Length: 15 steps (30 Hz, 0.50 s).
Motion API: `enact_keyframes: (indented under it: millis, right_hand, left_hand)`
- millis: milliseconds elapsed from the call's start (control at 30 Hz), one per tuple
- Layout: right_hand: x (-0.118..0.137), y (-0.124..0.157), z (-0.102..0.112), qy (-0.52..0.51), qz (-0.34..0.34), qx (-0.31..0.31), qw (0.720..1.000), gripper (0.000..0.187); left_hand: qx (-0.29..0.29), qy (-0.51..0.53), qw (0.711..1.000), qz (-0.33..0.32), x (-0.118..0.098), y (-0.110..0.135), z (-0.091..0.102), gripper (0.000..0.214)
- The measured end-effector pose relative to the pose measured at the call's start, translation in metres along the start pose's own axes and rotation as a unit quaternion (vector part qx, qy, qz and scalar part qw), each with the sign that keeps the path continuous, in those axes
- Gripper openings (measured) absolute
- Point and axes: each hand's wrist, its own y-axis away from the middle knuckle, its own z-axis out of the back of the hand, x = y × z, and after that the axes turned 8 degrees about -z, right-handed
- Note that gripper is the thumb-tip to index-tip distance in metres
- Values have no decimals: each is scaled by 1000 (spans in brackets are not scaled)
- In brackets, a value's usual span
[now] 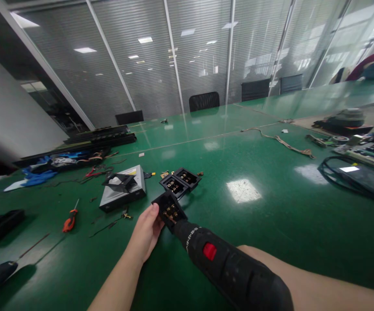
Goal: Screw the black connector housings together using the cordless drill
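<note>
My left hand (145, 233) grips a small black terminal block (169, 210) with brass contacts, tilted up off the green table (271, 224). A black electric screwdriver (226, 268) with a red button points its tip into that block. My right forearm (319, 280) lies behind the tool, and the tool's body hides the right hand itself. Two more black terminal blocks (180, 181) sit side by side just beyond.
A grey metal box (124, 194) with a black fan frame on it lies to the left, near an orange-handled screwdriver (70, 220). Black rails and blue cloth sit far left. Cables and circuit boards (355, 151) fill the right side. A person sits far right.
</note>
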Motion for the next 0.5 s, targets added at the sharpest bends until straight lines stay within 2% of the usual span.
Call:
enact_keyframes:
  millis: [200,500]
  right_hand:
    - [1,-8,3,15,2,11,1000,36]
    - [4,-4,4,26,7,19,999,33]
  left_hand:
    - [9,9,1000,-13,0,2,-1,47]
    - [3,5,1000,-10,0,2,-1,44]
